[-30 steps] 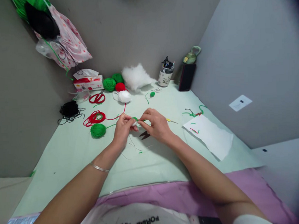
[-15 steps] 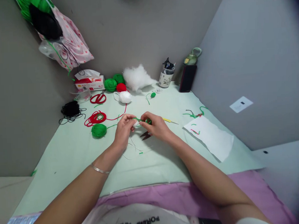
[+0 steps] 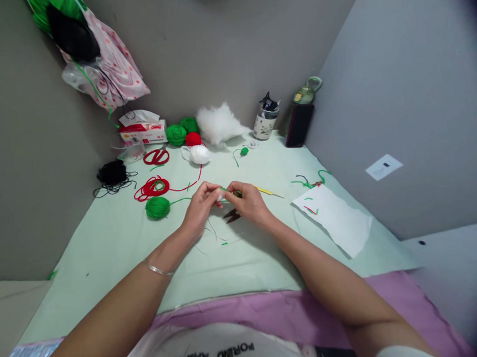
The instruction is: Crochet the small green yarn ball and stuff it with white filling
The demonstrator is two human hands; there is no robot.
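My left hand (image 3: 202, 207) is closed, its thumb and fingertips pinching a small white piece (image 3: 220, 197); fingers hide most of it. From the green yarn ball (image 3: 157, 208) a strand runs to this hand. My right hand (image 3: 248, 202) meets it from the other side, fingers pinched on green yarn (image 3: 224, 189) at the piece. How the yarn joins the white piece is hidden. Dark-bladed snips (image 3: 232, 216) lie just below the right hand. A yellow-handled crochet hook (image 3: 265, 190) rests behind it. Thin loose threads (image 3: 213, 233) are on the table in front.
Red yarn (image 3: 156, 186), black yarn (image 3: 112, 174), red-handled scissors (image 3: 156, 156) and a tissue box (image 3: 143, 133) are left. White stuffing (image 3: 219, 125) and a white yarn ball (image 3: 199, 155) sit at the back. Right are a paper sheet (image 3: 336, 221), phone (image 3: 299, 124) and pen cup (image 3: 265, 125).
My hands have drawn closer together. The right fingers now cover more of the white piece, and less green yarn shows between the hands.
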